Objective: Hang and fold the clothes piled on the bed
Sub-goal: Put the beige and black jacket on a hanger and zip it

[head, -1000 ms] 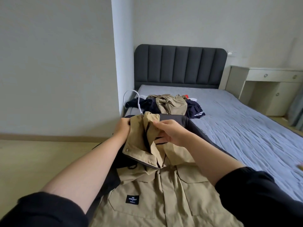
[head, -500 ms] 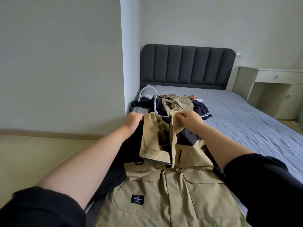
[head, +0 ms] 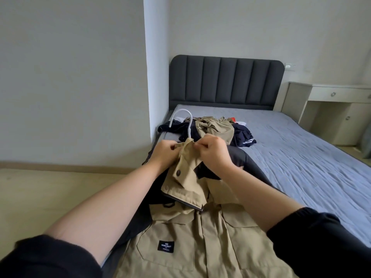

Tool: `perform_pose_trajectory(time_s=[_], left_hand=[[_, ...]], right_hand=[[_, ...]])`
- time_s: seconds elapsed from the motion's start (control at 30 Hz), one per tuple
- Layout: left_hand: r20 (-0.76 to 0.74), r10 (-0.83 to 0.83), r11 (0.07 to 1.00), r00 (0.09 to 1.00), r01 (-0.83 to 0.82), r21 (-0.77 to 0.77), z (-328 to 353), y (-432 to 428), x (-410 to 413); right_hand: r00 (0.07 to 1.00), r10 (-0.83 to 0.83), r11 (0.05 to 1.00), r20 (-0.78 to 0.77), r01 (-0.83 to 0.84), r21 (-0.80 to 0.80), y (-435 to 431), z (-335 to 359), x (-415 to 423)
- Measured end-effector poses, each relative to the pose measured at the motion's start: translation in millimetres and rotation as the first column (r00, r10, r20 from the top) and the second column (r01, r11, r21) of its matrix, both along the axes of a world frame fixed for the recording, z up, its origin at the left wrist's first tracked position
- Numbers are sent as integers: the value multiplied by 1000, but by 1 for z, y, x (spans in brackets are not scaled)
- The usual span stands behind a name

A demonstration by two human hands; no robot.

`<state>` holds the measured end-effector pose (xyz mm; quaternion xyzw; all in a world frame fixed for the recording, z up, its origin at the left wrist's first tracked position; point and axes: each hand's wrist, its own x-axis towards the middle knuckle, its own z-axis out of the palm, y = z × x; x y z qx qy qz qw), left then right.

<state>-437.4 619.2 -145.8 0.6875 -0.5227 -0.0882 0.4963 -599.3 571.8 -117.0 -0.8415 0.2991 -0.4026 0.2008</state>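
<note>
Head cam looks down past two black sleeves (head: pixel 46 255) at a khaki jacket (head: pixel 200 241) spread front-up at the near end of the bed (head: pixel 305 163), with a small black label patch (head: pixel 166 246) on its chest pocket. Further up, both hands are bunched at the collar (head: pixel 185 173). The left hand (head: pixel 164 153) pinches the fabric on one side and the right hand (head: pixel 214 154) pinches it on the other, fingers curled tight, knuckles nearly touching. A white hanger hook (head: pixel 183 119) sticks up out of the neck just beyond them. Past that sits the pile of clothes (head: pixel 218 129), khaki on top of dark navy stuff. Behind it is the grey padded headboard (head: pixel 226 81), and a pale desk (head: pixel 331 109) stands off to the right.
</note>
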Motion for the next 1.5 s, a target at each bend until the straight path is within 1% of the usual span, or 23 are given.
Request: perform_pose_trajectory(time_s=[0.07,0.2,0.23,0.3,0.37,0.4,0.5,0.53,0.6,0.73,0.8,0.9,1.03,1.17,1.23,1.33,1.4,1.5], left_hand=[[-45,22,1000,999,-22,1,-2,2,4],[-98,-24,1000,995,23,-11,0,1,-1],[-113,-37,999,993,36,-13,1,1,-3],[-126,-64,998,990,62,-19,4,0,-5],[-110,-92,996,990,90,-25,6,-2,-4],[-93,-99,995,991,97,-24,6,-5,-4],[-27,-73,997,997,72,-21,4,-18,2],[-2,-56,998,998,55,-15,3,-25,5],[44,-20,1000,999,20,-3,4,-41,14],[124,4,1000,992,-4,4,17,-73,35],[126,5,1000,992,-5,-1,36,-81,40],[127,26,999,992,-30,28,90,-87,43],[171,12,996,985,-27,82,200,-83,47],[267,37,998,963,-49,41,333,-72,55],[287,61,997,956,-70,22,395,-64,56],[303,112,992,946,-123,17,466,-44,53],[315,70,993,947,-98,73,510,-27,55],[304,-75,969,950,-3,249,581,3,73]], right_hand=[[999,5,999,-46,-3,39,-4,-5,-3],[977,-50,994,-208,69,83,-26,-4,-9],[971,-64,994,-231,82,68,-31,-3,-9],[961,-137,990,-239,138,-15,-39,-4,-9],[943,-245,968,-223,226,-108,-47,-7,-8],[934,-267,962,-238,244,-123,-53,-10,-6],[913,-208,978,-351,203,-53,-67,-16,6],[906,-219,975,-362,215,-53,-73,-19,12],[908,-273,961,-318,271,-52,-83,-22,22],[940,-329,944,-89,330,-2,-110,-21,39],[939,-345,939,-20,345,6,-119,-5,46],[934,-358,933,-1,358,47,-125,50,53],[940,-340,934,-1,338,114,-121,157,54],[940,-338,931,50,326,162,-108,287,58],[940,-331,931,79,312,191,-99,351,61],[951,-295,931,95,264,251,-79,431,64],[963,-254,930,87,218,296,-64,475,66],[971,-200,937,131,150,316,-41,532,71]])
